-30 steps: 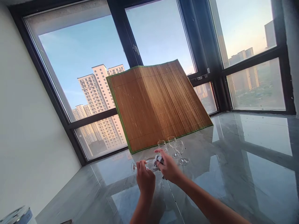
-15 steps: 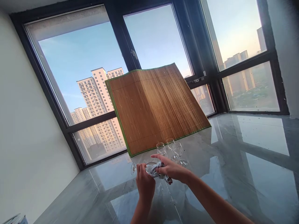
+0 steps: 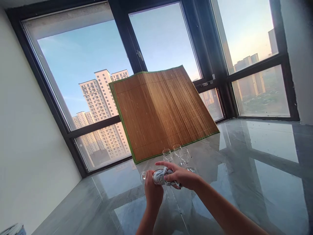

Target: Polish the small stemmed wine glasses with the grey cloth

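My left hand (image 3: 153, 192) grips a clear wine glass (image 3: 149, 176) that lies sideways in the air, its foot pointing left. My right hand (image 3: 182, 177) is closed on a grey-white cloth (image 3: 162, 174) pushed into and around the bowl of that glass. Just behind my hands, three more wine glasses (image 3: 179, 155) stand upright on the glossy marble surface (image 3: 244, 182).
A brown bamboo mat (image 3: 161, 111) with a green edge leans against the dark-framed windows (image 3: 97, 125) behind the glasses. A white wall (image 3: 26, 137) runs along the left. The rim of a tin (image 3: 12, 229) shows at the bottom left corner.
My right hand has turned flatter over the glass and the cloth now covers more of the bowl. The view has shifted slightly left and up.
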The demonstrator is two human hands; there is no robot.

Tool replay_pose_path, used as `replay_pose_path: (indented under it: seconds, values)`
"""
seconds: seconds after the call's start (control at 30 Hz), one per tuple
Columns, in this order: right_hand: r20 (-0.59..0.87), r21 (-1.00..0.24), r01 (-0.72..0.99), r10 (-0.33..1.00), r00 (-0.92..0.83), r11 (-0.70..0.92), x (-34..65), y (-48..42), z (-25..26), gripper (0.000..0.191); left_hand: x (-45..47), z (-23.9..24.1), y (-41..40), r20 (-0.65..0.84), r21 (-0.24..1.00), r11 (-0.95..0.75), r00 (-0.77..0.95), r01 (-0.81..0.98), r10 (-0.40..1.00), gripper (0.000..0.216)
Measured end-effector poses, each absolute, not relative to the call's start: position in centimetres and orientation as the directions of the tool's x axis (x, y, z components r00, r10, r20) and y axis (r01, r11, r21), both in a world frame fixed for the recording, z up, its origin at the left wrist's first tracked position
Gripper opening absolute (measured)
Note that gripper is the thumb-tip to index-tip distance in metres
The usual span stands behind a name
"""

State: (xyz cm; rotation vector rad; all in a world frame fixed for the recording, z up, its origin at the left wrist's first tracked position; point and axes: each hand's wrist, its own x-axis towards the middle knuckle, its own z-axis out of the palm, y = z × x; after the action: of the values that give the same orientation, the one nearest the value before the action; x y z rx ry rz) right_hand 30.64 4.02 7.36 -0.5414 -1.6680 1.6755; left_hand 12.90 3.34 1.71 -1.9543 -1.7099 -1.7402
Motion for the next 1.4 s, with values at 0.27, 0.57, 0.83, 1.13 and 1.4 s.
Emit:
replay_pose_path:
  seconds: [0.27,0.57,0.83,1.13,1.4]
  values:
    - [0.342,-0.940,-0.177,0.816,-0.467,0.293,29.9,4.1,7.8,0.050,12.9,1.0,4.3,0.486,0.835,-0.348,-0.276,0.426,0.829,0.005]
    - [0.505,-0.863,-0.107,0.852,-0.142,0.494,27.7,4.9,6.2,0.046,9.8,4.0,3.4,0.117,0.732,-0.228,-0.211,-0.642,0.970,0.021]
    - [0.411,-0.904,-0.005,0.865,-0.289,0.427,26.1,4.6,4.4,0.044,10.5,4.5,2.3,0.237,0.464,-0.008,0.115,-0.886,0.965,0.015]
    - [0.781,-0.540,0.206,0.395,0.484,0.816,32.9,5.4,9.0,0.040,14.7,3.8,1.3,0.068,0.756,0.064,0.175,-0.651,0.982,0.030]
    - [0.557,-0.797,0.385,0.319,0.767,0.466,38.5,12.9,3.6,0.043,19.1,-0.3,1.9,-0.136,0.845,0.238,0.239,-0.479,0.962,0.056]
